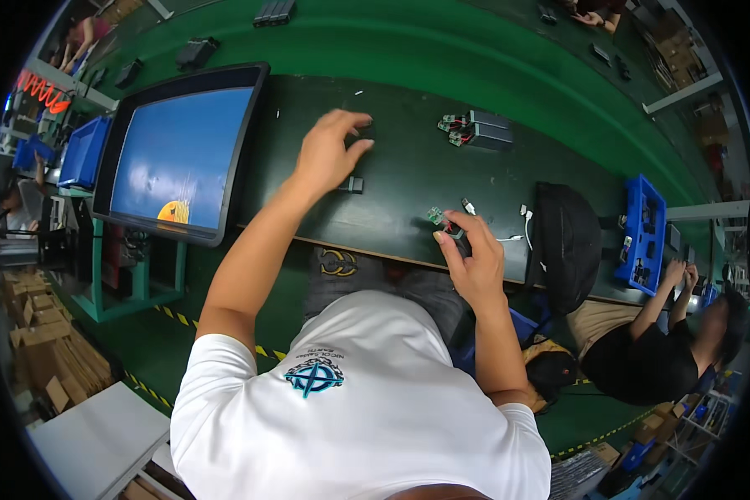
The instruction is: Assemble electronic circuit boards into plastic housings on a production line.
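Landmark: screen (179,158), dark-framed; I reckon all places from it.
Counter (400,196): dark green, running away to the right of the screen.
Left hand (325,158): just right of the screen, above the counter; fingers curved, spread from the thumb, nothing seen between them.
Dark block (356,185): right of the screen, on the counter near my left wrist.
Right hand (479,265): well right of the screen, near the counter's front edge; thumb and fingers pinching a small dark box.
Small dark box (462,242): in that pinch, partly hidden by the fingers.
Circuit board (435,216): green, at the box's screen-side end, beside a red wire.
Paired boxes (492,136): far right of the screen, toward the counter's back, boards and red wires facing the screen.
White cable (527,217): farther right of the screen than my right hand.
Step in hand: by my judgement, handling one wired box right-handed, the left unloaded.
Next move calls for: I think, a steady pinch, no strain on the wire, and the left hand kept clear of the loose board.
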A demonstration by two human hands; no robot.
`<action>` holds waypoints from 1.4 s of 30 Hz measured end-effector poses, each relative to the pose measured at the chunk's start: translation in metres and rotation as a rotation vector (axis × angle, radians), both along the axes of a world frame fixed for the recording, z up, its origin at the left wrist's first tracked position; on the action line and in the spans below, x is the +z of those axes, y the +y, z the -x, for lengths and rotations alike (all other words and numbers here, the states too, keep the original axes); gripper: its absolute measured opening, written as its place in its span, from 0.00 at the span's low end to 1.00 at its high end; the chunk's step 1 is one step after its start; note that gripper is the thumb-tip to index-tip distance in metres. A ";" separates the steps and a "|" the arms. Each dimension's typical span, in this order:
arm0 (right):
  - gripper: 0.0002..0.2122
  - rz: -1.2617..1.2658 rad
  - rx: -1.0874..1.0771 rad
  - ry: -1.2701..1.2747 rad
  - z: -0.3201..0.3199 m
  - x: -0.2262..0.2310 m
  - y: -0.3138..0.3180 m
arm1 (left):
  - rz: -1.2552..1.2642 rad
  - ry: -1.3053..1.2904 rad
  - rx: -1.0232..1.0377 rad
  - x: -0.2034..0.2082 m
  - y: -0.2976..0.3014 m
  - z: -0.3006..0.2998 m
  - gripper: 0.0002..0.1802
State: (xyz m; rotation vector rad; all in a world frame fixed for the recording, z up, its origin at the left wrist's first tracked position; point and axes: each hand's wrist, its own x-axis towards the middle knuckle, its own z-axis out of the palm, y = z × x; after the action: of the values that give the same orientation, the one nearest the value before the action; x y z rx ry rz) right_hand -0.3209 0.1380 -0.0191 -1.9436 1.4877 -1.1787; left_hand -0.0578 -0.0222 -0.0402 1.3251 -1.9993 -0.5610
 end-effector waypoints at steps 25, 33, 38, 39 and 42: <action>0.12 0.189 -0.055 0.100 -0.010 0.019 -0.015 | -0.211 0.240 -0.393 0.036 0.074 0.047 0.23; 0.10 0.100 -0.077 0.157 -0.008 0.018 -0.006 | -0.179 0.180 -0.492 0.033 0.075 0.047 0.25; 0.10 0.036 -0.083 0.144 -0.009 0.023 -0.001 | -0.240 0.157 -0.454 0.031 0.082 0.049 0.25; 0.10 0.036 -0.086 0.144 -0.008 0.022 0.000 | -0.203 0.136 -0.483 0.034 0.083 0.050 0.25; 0.10 0.000 -0.078 0.176 -0.008 0.020 0.000 | -0.145 0.096 -0.526 0.032 0.083 0.053 0.24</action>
State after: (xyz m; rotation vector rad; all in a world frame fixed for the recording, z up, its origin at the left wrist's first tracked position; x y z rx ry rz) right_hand -0.3128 0.1379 0.0010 -2.0516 1.6654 -1.0617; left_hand -0.1106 0.0605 -0.0082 0.8180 -2.2617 -1.0055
